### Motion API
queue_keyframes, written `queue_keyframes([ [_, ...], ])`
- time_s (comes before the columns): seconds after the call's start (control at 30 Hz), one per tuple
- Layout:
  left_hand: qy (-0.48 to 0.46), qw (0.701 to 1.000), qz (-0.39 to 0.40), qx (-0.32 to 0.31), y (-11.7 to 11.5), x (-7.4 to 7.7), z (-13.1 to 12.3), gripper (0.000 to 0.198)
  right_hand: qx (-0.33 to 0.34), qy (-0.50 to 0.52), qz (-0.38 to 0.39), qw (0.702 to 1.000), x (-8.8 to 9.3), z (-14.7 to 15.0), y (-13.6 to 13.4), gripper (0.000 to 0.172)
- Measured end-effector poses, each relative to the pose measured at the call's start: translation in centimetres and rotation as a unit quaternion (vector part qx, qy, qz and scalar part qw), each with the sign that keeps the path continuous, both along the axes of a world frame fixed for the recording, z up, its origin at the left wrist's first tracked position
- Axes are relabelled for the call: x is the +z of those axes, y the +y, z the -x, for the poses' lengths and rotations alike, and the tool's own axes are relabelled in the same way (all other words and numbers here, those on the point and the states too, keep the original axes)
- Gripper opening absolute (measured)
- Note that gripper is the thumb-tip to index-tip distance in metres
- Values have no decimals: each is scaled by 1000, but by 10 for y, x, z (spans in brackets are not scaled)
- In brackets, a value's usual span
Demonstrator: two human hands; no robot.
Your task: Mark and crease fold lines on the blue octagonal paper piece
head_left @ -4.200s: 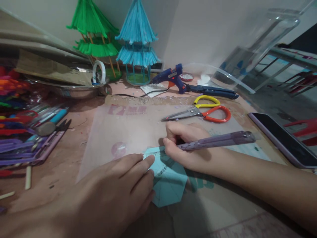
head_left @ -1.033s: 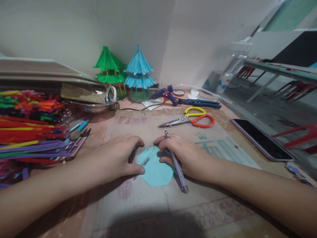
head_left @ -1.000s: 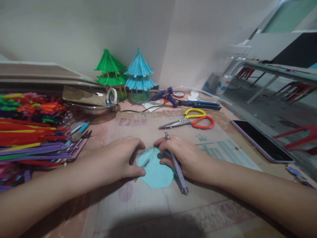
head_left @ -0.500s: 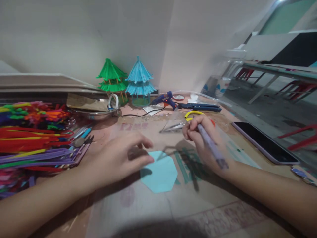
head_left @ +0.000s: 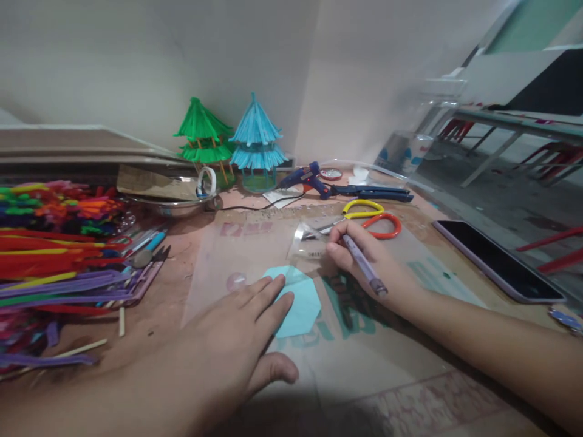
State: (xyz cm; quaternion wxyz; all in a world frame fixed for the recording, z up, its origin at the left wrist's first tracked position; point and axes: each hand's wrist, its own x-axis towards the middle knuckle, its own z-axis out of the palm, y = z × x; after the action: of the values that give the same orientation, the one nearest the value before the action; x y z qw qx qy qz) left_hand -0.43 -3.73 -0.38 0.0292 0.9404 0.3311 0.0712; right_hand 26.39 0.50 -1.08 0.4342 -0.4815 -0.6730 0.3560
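Observation:
My left hand [head_left: 246,328] lies with fingers spread over the left part of a light-blue many-sided paper piece [head_left: 300,303], pressing it to the work surface. A purple pen [head_left: 364,265] is in my right hand [head_left: 355,252], its back end slanting toward my wrist; the writing tip is hidden by my fingers. Just beyond those fingers lies a clear plastic piece [head_left: 310,243] with small dark print. Scissors with one yellow and one red handle [head_left: 382,226] rest behind my right hand, their blades partly covered.
At the back stand a green tiered model [head_left: 204,136] and a blue one [head_left: 256,142], beside a blue glue gun [head_left: 306,177] and dark pliers-like tool [head_left: 373,192]. Colourful pipe cleaners [head_left: 50,255] fill the left. A metal bowl [head_left: 175,206] and a phone [head_left: 496,261] flank the work area.
My left hand has come down flat onto the blue paper, which has shifted slightly. My right hand has moved left and lower with the pen, uncovering more of the scissor handles.

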Motion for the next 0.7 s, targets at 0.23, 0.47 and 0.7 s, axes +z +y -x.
queue_keyframes([
  [0.23, 8, 997, -71, 14, 2, 20, 2, 28, 16, -84, 15, 996, -3, 5, -5, 20],
  [0.47, -47, 998, 17, -30, -9, 13, -9, 44, 85, -231, -53, 968, -2, 15, -10, 11],
  [0.7, -27, 999, 32, -32, -5, -8, -5, 57, 38, -230, -89, 968, -9, 14, -5, 7],
])
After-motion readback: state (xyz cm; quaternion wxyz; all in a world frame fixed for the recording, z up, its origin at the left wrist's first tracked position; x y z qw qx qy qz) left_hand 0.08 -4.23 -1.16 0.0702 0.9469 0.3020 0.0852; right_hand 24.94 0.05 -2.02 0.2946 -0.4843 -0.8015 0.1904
